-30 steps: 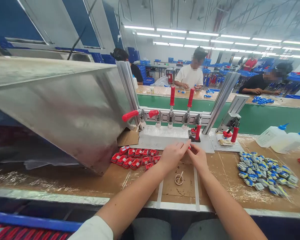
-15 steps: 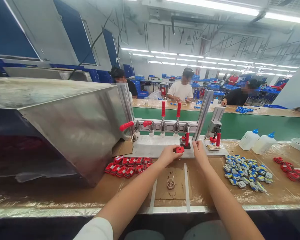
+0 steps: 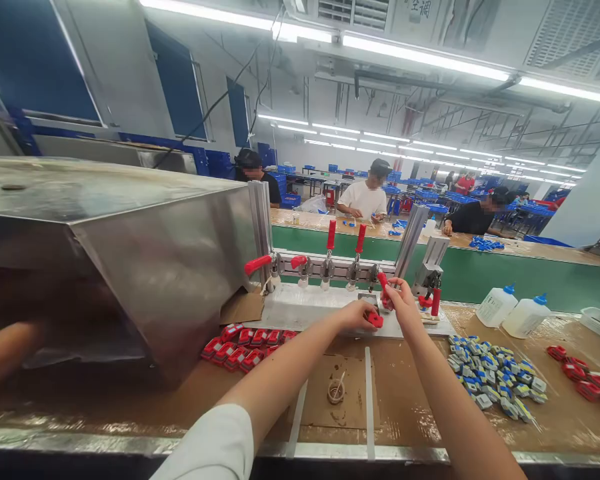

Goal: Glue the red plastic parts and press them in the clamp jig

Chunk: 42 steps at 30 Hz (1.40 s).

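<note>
My left hand pinches a red part just in front of the clamp fixture. Close beside it, my right hand is closed on another red part, below the red handle of the rightmost clamp on the rail. Between the hands and the rail, a dark block rests on the white base plate. Two clamp handles stand upright, and two more on the left lie sideways.
Red housings lie left, gray-blue parts right, with more red rings beyond. A small cup sits in front. White bottles, a separate clamp and a metal hood flank the fixture. People sit opposite.
My right hand has closed on a red part at the rightmost clamp, whose handle now tilts. My left hand has shifted right with its red part. The camera view has tilted up slightly.
</note>
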Tool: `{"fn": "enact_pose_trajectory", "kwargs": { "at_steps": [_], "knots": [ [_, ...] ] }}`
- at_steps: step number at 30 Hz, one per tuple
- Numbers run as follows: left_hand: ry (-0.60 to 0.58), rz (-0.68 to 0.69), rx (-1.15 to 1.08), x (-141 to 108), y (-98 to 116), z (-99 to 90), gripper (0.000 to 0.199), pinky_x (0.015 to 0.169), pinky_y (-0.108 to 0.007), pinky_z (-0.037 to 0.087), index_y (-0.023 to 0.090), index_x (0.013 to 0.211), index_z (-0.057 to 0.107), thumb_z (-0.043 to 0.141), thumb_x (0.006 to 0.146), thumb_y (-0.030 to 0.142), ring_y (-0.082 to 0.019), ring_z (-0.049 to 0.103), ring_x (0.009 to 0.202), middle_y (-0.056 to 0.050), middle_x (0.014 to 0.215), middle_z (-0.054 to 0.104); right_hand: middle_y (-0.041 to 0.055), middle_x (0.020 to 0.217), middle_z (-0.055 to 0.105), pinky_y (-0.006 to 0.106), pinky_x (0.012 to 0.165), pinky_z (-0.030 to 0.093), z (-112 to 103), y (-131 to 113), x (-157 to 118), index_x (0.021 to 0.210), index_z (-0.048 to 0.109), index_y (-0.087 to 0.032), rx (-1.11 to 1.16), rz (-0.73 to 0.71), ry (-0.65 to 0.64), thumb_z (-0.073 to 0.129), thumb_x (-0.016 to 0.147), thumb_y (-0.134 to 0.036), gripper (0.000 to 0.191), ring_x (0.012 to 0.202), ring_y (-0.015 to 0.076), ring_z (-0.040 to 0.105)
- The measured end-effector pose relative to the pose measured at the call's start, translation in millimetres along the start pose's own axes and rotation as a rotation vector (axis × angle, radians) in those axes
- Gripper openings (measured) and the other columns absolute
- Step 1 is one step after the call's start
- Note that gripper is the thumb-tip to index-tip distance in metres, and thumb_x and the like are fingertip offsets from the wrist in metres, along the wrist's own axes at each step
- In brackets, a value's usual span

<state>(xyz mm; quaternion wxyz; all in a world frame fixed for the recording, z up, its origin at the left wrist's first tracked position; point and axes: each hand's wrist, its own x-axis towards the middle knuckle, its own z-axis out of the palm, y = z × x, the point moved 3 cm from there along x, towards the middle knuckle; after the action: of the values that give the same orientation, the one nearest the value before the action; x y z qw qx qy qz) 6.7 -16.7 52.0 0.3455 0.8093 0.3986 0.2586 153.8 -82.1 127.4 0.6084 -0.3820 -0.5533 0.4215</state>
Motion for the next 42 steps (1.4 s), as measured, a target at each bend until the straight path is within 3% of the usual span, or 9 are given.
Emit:
{"fn": "enact_pose_trajectory", "kwargs": {
  "at_steps": [3,9,15,21,28,34,39,42],
  "knots": [
    [0.082,-0.034,0.022,5,-5,3.0,0.036,0.079,-0.03,0.052,0.019,0.095,0.08,0.087,0.063,0.034,-0.021,0.066,0.081,-0.003,0.093,0.073,-0.0022,0.071,0.066,0.025,0.051,0.032,2,-9,3,0.11,0.056,-0.022,-0.017,0.015,-0.036,0.073,0.081,-0.065,0.054,0.051,0.0118,0.043],
    [0.323,-0.147,0.042,16,-19,4.4,0.052,0.098,-0.038,0.049,0.016,0.127,0.068,0.076,0.081,0.038,-0.028,0.065,0.106,-0.012,0.12,0.07,-0.0019,0.074,0.062,0.025,0.052,0.033,4,-14,7,0.116,0.064,-0.021,0.017,0.01,-0.059,0.071,0.085,-0.063,0.053,0.056,0.0116,0.044],
    [0.391,-0.201,0.037,21,-27,6.4,0.053,0.11,-0.042,0.042,0.022,0.141,0.058,0.066,0.092,0.04,-0.031,0.058,0.127,-0.013,0.136,0.066,-0.0014,0.073,0.058,0.025,0.048,0.033,9,-23,19,0.111,0.068,-0.022,0.047,0.003,0.013,0.069,0.085,-0.067,0.053,0.058,0.0125,0.044],
    [0.354,-0.147,0.003,28,-34,1.4,0.046,0.108,-0.042,0.044,0.022,0.131,0.062,0.069,0.09,0.042,-0.031,0.063,0.121,-0.01,0.126,0.072,-0.0019,0.067,0.058,0.024,0.043,0.029,6,-23,13,0.109,0.069,-0.024,0.023,0.068,-0.056,0.069,0.083,-0.067,0.05,0.055,0.0127,0.045],
    [0.318,-0.04,-0.07,30,-41,4.9,0.046,0.107,-0.036,0.047,0.02,0.134,0.058,0.066,0.091,0.036,-0.026,0.064,0.121,-0.009,0.132,0.069,-0.0028,0.068,0.057,0.025,0.048,0.034,0,22,-13,0.1,0.066,-0.023,-0.062,0.072,-0.139,0.069,0.084,-0.059,0.039,0.052,0.0117,0.043],
    [0.319,-0.028,-0.084,30,-44,4.6,0.047,0.108,-0.038,0.047,0.017,0.136,0.057,0.064,0.092,0.031,-0.026,0.064,0.121,-0.012,0.131,0.069,0.0003,0.079,0.062,0.029,0.066,0.045,-7,65,-19,0.106,0.064,-0.023,-0.242,-0.097,-0.186,0.055,0.098,-0.053,0.032,0.071,0.0165,0.055],
    [0.276,-0.065,-0.029,27,-30,4.3,0.054,0.109,-0.041,0.048,0.015,0.143,0.053,0.063,0.092,0.03,-0.028,0.063,0.125,-0.015,0.136,0.067,0.0052,0.094,0.068,0.036,0.086,0.05,-8,90,-7,0.109,0.065,-0.023,-0.541,-0.222,-0.3,0.041,0.104,-0.049,0.035,0.089,0.0215,0.062],
    [0.224,-0.099,0.054,7,-17,-8.9,0.057,0.114,-0.044,0.043,0.013,0.144,0.054,0.064,0.091,0.031,-0.032,0.056,0.135,-0.018,0.144,0.061,0.0095,0.103,0.07,0.042,0.093,0.051,-6,98,-1,0.106,0.068,-0.023,-0.602,-0.255,-0.321,0.039,0.104,-0.05,0.039,0.098,0.0256,0.064]
  ]
}}
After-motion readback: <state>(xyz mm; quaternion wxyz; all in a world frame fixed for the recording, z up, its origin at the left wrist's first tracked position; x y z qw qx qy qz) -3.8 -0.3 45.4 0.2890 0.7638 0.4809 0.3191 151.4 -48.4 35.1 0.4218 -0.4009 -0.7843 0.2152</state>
